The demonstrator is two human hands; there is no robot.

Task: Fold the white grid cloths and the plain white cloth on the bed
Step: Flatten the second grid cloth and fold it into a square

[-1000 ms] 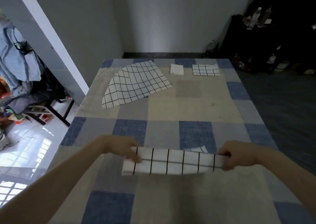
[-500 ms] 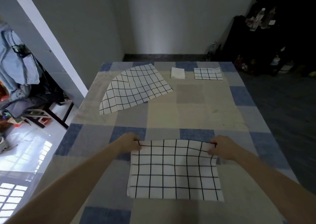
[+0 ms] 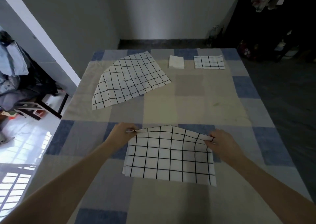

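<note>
My left hand (image 3: 123,133) and right hand (image 3: 220,140) pinch the far corners of the grid cloth (image 3: 169,157), now drawn inward so its edge peaks: the next fold begins.

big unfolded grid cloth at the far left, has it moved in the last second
No. The big unfolded grid cloth keeps its place beside the plain white cloth on the bed.

A second ago we held the near grid cloth (image 3: 169,157) as a narrow folded band, low on the bed (image 3: 222,107). Since then our left hand (image 3: 122,134) and right hand (image 3: 220,142) have carried its top edge away from us toward the far end of the bed, and it now lies opened to a broad rectangle. Between our pinching hands, that far edge has risen into a peak.
</note>
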